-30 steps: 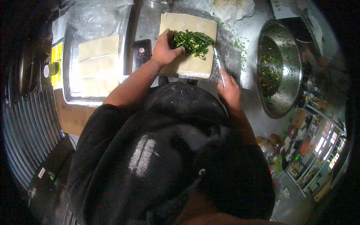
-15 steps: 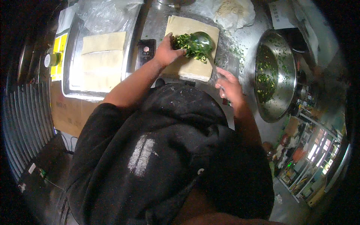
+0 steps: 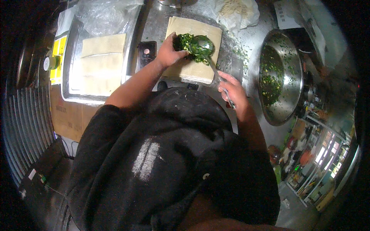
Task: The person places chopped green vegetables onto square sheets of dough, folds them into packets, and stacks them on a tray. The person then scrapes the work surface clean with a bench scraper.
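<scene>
A stack of pale dough sheets [image 3: 192,71] lies on the metal table in front of me. On it sits a mound of chopped greens with yellow bits [image 3: 186,40]. My left hand [image 3: 169,52] rests at the mound's left side, thumb and fingers spread around its edge. Gripped by the handle in my right hand [image 3: 233,89] is a metal ladle [image 3: 203,44], its round bowl pressed against the greens' right part. That hand stays just off the stack's near right corner.
At left, a metal tray [image 3: 66,77] holds dough sheets; a phone [image 3: 146,54] lies between tray and stack. A large steel bowl [image 3: 283,111] with leftover greens stands at right. Behind are a floury cloth [image 3: 235,13] and, far left, a green-labelled jar [image 3: 50,62].
The ladle's bowl has shifted slightly left over the greens, and more of its handle shows below my right hand. My left hand stays beside the mound.
</scene>
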{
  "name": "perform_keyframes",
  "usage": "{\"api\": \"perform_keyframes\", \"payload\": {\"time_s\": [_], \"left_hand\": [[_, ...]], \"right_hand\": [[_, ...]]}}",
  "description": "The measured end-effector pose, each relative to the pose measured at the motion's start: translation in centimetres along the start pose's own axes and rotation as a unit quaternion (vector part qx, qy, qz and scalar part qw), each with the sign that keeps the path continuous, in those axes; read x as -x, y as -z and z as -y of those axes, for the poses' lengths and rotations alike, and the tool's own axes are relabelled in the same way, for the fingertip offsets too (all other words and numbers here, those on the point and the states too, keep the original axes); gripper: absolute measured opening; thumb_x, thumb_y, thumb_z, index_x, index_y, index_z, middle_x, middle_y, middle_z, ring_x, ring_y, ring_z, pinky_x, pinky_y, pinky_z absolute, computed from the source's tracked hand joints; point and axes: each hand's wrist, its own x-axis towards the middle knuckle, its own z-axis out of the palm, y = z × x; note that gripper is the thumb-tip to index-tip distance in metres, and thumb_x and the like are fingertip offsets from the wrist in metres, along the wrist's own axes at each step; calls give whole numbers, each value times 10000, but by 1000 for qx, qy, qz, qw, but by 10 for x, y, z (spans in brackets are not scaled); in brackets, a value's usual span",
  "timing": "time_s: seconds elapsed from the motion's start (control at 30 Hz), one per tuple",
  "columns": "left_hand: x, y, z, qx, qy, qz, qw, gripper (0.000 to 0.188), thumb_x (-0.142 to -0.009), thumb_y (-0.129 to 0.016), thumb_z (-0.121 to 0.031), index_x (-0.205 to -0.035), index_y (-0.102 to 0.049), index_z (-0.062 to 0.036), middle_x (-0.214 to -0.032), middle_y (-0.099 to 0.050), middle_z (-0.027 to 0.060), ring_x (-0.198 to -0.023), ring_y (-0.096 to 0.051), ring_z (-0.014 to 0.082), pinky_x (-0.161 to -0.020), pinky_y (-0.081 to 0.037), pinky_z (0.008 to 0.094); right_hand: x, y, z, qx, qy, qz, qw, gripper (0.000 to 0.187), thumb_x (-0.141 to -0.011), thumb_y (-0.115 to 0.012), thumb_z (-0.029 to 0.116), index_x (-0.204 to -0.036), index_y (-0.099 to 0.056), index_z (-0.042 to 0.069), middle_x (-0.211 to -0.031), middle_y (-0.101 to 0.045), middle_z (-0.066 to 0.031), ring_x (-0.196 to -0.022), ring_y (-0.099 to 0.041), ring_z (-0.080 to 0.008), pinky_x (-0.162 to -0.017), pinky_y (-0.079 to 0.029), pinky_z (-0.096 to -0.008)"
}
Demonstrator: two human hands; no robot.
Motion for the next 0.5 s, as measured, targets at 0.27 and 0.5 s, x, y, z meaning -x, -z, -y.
{"api": "perform_keyframes", "payload": {"time_s": [0.27, 0.5], "left_hand": [[2, -9, 15, 22, 6, -18, 1000, 985, -719, -852, -183, -1467, -284, 114, -1391, -505, 273, -1272, -541, 329, -1098, -419, 387], [8, -9, 15, 113, 3, -5, 994, 932, -726, -845, -164, -1446, -320, 111, -1353, -548, 243, -1248, -558, 305, -1088, -425, 378]], "right_hand": [[-20, -6, 10, 268, 266, -109, 920, 594, -919, -592, 164, -1491, -431, 184, -864, -676, -129, -639, -632, -255, -579, -505, -355], [-35, -19, -2, 527, 232, -131, 807, 600, -875, -624, 201, -1442, -478, 334, -1098, -672, -203, -934, -660, -432, -821, -538, -504]]}}
